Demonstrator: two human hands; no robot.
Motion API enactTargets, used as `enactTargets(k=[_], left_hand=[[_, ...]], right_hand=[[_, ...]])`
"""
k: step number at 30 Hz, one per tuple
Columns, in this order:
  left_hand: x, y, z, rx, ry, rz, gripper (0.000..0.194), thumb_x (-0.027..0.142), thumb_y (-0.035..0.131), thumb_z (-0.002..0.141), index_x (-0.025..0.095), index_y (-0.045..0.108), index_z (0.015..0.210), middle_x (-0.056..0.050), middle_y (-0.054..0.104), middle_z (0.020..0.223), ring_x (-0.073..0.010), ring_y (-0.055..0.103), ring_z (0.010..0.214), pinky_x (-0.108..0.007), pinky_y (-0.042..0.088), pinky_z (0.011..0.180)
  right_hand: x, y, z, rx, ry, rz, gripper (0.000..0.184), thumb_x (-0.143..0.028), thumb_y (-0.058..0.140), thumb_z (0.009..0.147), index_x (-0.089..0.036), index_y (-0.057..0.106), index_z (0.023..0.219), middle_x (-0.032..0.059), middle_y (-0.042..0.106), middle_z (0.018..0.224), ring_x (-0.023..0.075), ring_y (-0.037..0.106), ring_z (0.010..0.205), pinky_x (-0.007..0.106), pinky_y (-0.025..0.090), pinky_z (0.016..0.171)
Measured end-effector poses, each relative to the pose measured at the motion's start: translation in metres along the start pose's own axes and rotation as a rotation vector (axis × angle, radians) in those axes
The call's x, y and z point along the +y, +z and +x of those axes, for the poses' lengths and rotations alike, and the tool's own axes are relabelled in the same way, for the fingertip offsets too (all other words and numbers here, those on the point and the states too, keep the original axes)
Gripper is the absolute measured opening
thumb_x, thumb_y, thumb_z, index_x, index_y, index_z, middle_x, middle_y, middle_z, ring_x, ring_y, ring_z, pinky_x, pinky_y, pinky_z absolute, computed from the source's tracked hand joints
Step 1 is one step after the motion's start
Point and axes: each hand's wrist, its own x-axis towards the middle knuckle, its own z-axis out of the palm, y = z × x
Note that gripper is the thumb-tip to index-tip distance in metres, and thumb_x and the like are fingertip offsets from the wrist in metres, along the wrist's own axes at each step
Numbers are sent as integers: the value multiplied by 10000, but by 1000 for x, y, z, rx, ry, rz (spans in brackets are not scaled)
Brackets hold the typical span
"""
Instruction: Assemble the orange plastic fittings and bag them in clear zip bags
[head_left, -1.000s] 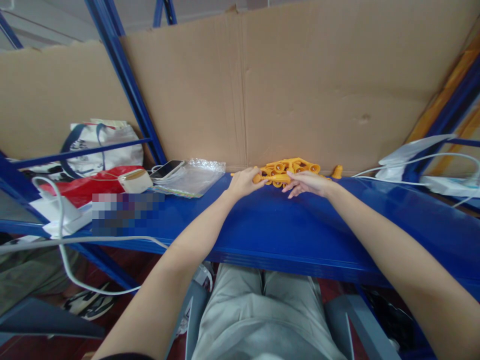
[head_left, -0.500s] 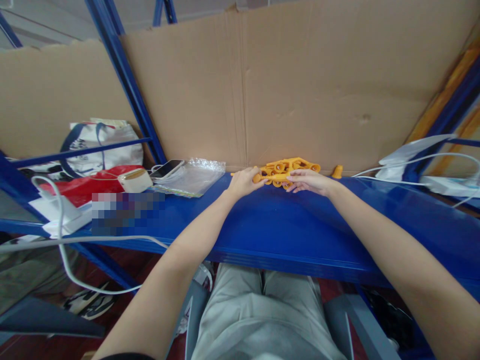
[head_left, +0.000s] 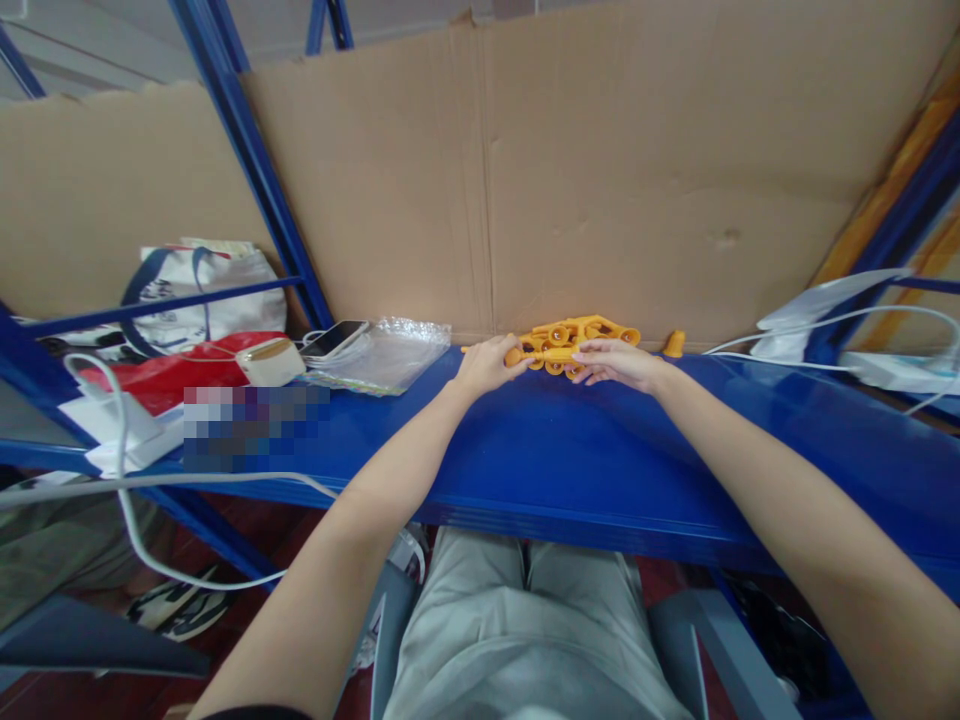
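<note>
My left hand (head_left: 486, 367) is closed around an orange-yellow plastic part, and its round cupped end (head_left: 514, 356) sticks out past the fingertips. Between thumb and fingers of my right hand (head_left: 616, 362) is a slim orange plastic piece (head_left: 557, 355), pointing left towards that part. The two pieces meet or nearly meet; I cannot tell whether they are joined. Just behind lies a pile of similar orange plastic parts (head_left: 589, 328) with round cup-like ends, partly hidden by my hands. To the right, a single orange cone-shaped piece (head_left: 674, 344) stands by the cardboard.
A cardboard sheet (head_left: 600, 170) backs the blue shelf top (head_left: 555, 460). At left are a plastic bag (head_left: 405, 355), a phone (head_left: 337, 339), a red bag (head_left: 187, 370), a white tote (head_left: 240, 290) and a white cable (head_left: 225, 480). White cables and a power strip (head_left: 900, 372) lie at right.
</note>
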Motion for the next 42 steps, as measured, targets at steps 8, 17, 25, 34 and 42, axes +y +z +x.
enactTargets(k=[8, 17, 25, 34, 42], left_hand=[[-2, 2, 0, 2, 11, -28, 276, 442, 638, 894, 184, 650, 994, -87, 736, 982, -219, 698, 912, -269, 497, 729], [-4, 1, -1, -45, -65, -125, 420, 392, 559, 947, 202, 504, 1318, -88, 705, 1144, -223, 688, 1027, -319, 532, 868], [-34, 9, -1, -90, -259, 8, 408, 102, 450, 881, 197, 608, 1245, -135, 605, 1310, -265, 572, 1241, -416, 491, 1031], [-52, 20, -2, -530, -376, 106, 496, 148, 537, 787, 283, 672, 1245, -143, 652, 1322, -350, 627, 1175, -535, 498, 963], [-45, 16, 0, -441, -274, 118, 296, 168, 471, 854, 216, 754, 926, -98, 751, 1109, -258, 690, 1055, -351, 531, 910]], right_hand=[[2, 0, 2, -12, -11, 11, 64, -207, 691, 871, -176, 686, 927, 87, 767, 967, 133, 710, 720, 243, 583, 677], [7, -5, 8, 96, -68, 141, 129, -154, 727, 823, -184, 646, 919, 60, 758, 854, 153, 727, 711, 309, 607, 787], [6, -3, 13, 222, -217, 213, 227, -143, 758, 769, -216, 583, 895, 32, 743, 929, 171, 741, 882, 348, 570, 936], [-2, -4, 20, 490, -520, -376, 443, -307, 671, 830, -234, 563, 1253, 95, 630, 1291, 253, 622, 1164, 425, 516, 1002], [-22, 8, 33, 537, -625, -1011, 403, -188, 469, 897, -140, 544, 1290, 191, 588, 1325, 338, 539, 1236, 496, 421, 1029]])
